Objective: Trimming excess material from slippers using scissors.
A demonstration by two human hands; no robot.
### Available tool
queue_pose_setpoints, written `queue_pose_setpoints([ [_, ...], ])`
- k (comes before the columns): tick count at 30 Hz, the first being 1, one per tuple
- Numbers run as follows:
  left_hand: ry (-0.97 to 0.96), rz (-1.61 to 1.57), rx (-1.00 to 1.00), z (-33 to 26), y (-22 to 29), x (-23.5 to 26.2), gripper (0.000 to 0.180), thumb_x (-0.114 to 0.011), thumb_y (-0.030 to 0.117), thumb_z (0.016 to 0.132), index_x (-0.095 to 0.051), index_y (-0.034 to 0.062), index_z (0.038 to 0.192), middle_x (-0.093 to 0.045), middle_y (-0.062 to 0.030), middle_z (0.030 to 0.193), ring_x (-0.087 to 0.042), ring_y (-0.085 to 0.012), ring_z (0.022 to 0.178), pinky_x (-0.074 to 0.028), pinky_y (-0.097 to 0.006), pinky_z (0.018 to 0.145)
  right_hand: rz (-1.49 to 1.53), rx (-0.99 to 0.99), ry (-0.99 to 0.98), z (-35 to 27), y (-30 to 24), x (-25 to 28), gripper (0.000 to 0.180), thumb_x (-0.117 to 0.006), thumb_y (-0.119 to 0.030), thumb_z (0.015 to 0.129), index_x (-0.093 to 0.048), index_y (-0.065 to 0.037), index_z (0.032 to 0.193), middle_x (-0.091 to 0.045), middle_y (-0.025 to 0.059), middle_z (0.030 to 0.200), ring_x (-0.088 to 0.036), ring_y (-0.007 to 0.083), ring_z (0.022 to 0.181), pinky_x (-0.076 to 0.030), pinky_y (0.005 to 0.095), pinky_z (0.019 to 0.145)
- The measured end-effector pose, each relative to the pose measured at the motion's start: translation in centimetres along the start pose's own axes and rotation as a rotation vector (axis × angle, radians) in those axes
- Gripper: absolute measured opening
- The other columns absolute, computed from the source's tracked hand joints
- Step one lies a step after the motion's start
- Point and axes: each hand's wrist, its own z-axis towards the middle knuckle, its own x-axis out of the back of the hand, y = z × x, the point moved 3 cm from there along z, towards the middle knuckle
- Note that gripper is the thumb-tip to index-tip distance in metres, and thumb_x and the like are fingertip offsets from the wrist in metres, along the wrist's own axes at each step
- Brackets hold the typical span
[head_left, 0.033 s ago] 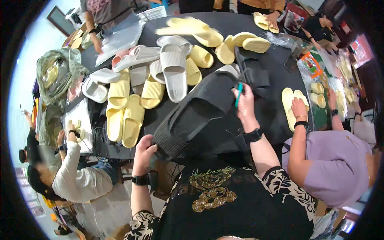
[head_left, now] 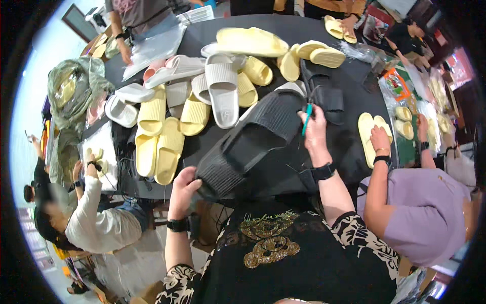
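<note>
A large black slide slipper [head_left: 263,126] with a ribbed sole slants over the table in front of me. My left hand [head_left: 183,190] pinches its near, lower-left end between thumb and fingers. By the slipper's far right end, my right hand [head_left: 315,130] is closed round a slim teal-handled tool [head_left: 307,119] with a thin dark tip. The exact kind of tool is too small to make out. Just beyond that hand rests another black slipper [head_left: 332,104]. A light grey slipper [head_left: 223,91] lies past the held slipper, beside several pale yellow slippers [head_left: 169,149].
The dark table [head_left: 349,147] carries a pile of grey and yellow slippers. At right a co-worker's hand [head_left: 379,139] rests on a yellow pair. Clear plastic bags [head_left: 157,48] lie at the far left, under another person's hand. A green bag bundle [head_left: 73,88] stands at left.
The black slipper has tilted a little, showing its strap and footbed more plainly. At the far side, the blurred yellow slippers have shifted and come together.
</note>
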Motion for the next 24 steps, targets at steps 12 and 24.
queue_pose_setpoints([
  [12,-0.151,-0.167,-0.016,5.7,4.2,-9.2,0.038,-0.06,-0.002,0.078,-0.048,-0.0037,0.114,-0.06,-0.0029,0.088,-0.056,-0.0107,0.079,-0.045,-0.024,0.072,0.155,-0.002,0.066,6.1,0.6,3.0,0.038,-0.066,-0.007,0.08,-0.051,0.002,0.113,-0.055,0.0059,0.102,-0.052,0.0155,0.094,-0.042,0.0279,0.084],
  [24,-0.397,-0.392,-0.081,15.3,10.1,-24.8,0.04,-0.05,0.011,0.09,-0.044,-0.0015,0.128,-0.059,-0.0075,0.11,-0.056,-0.0104,0.09,-0.048,-0.027,0.078,0.336,0.453,0.444,9.7,-8.3,11.2,0.04,-0.058,-0.01,0.085,-0.04,-0.001,0.12,-0.059,0.0121,0.082,-0.057,0.0158,0.062,-0.048,0.0246,0.05],
])
